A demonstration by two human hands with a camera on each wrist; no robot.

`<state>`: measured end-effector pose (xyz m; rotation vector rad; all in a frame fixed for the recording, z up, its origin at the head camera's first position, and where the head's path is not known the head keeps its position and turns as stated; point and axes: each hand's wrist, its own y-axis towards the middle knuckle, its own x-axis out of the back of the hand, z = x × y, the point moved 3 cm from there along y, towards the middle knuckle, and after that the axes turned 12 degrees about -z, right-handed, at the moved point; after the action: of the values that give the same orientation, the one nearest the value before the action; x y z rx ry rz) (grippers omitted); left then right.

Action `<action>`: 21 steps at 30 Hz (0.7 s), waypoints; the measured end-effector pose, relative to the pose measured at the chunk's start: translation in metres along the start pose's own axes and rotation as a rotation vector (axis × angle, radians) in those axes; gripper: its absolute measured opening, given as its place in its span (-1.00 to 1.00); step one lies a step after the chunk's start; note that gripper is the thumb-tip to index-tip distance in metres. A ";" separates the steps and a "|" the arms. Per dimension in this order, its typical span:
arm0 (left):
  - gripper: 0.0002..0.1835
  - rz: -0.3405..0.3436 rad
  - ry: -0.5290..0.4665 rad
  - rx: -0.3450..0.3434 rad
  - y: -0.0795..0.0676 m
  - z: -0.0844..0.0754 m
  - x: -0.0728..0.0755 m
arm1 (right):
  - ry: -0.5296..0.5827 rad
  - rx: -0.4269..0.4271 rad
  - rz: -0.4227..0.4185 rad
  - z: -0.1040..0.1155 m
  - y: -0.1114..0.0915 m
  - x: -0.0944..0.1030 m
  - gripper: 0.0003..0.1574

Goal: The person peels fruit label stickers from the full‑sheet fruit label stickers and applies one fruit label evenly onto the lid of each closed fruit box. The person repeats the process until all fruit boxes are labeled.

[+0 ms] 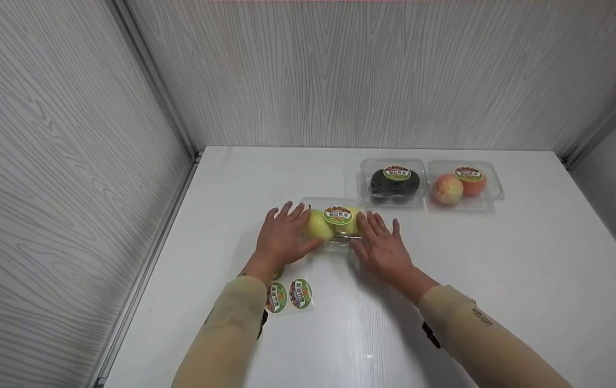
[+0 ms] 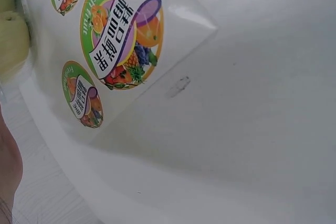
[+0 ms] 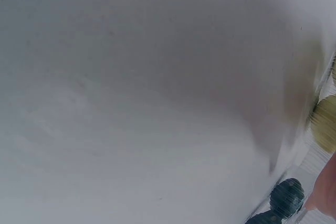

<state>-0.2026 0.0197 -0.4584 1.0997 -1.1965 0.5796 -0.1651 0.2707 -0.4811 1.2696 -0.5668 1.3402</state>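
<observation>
A clear plastic fruit box (image 1: pixel 334 247) with yellow-green fruits (image 1: pixel 318 226) inside sits mid-table, an oval fruit sticker (image 1: pixel 338 215) on its lid. My left hand (image 1: pixel 282 237) rests against the box's left side, fingers extended and thumb at the near edge. On the opposite side, my right hand (image 1: pixel 386 249) touches the box with its fingers mostly straight. Part of the left hand (image 2: pixel 8 161) shows at the edge of the left wrist view. In the right wrist view, only a bit of the right hand (image 3: pixel 326 190) appears, beside the box.
Behind to the right stand a clear box of dark fruits (image 1: pixel 395 183) and a clear box of peach-like and orange fruits (image 1: pixel 449 189), both with stickers. A sticker sheet (image 1: pixel 300 294) lies near the left forearm, partly covered by it. Wood-grain panels (image 1: pixel 329 75) enclose the white table (image 1: pixel 361 334).
</observation>
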 end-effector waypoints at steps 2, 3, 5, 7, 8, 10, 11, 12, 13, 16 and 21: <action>-0.06 -0.005 0.003 0.004 0.000 0.003 0.000 | 0.001 0.009 0.000 0.002 0.002 0.000 -0.08; -0.06 -0.005 0.003 0.008 0.000 0.004 0.000 | -0.002 0.015 -0.002 0.002 0.003 0.000 -0.08; -0.05 -0.002 0.003 0.015 0.000 0.006 0.000 | -0.007 0.028 -0.007 0.004 0.005 0.001 -0.08; -0.05 0.003 0.004 0.023 0.000 0.007 -0.001 | -0.011 0.039 -0.013 0.004 0.007 0.001 -0.08; -0.05 0.006 0.002 0.026 0.000 0.007 0.000 | -0.015 0.044 -0.014 0.004 0.008 0.000 -0.08; -0.05 0.010 0.001 0.029 0.000 0.008 0.000 | -0.016 0.052 -0.017 0.004 0.009 -0.001 -0.08; -0.05 0.010 0.003 0.029 0.000 0.009 0.000 | -0.018 0.055 -0.016 0.004 0.010 -0.001 -0.08; -0.05 0.010 0.007 0.029 0.001 0.009 0.000 | -0.018 0.061 -0.020 0.004 0.012 -0.001 -0.08; -0.05 0.011 0.012 0.029 0.001 0.010 0.000 | -0.021 0.065 -0.023 0.004 0.013 -0.002 -0.08; -0.05 0.017 0.018 0.037 0.003 0.013 0.000 | -0.042 0.085 -0.025 0.004 0.017 -0.002 -0.09; -0.04 0.036 0.005 0.061 0.005 0.017 0.001 | -0.091 0.115 -0.016 0.005 0.026 -0.003 -0.10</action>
<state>-0.2144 0.0060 -0.4565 1.1290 -1.2031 0.6498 -0.1874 0.2586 -0.4738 1.4316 -0.5484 1.3226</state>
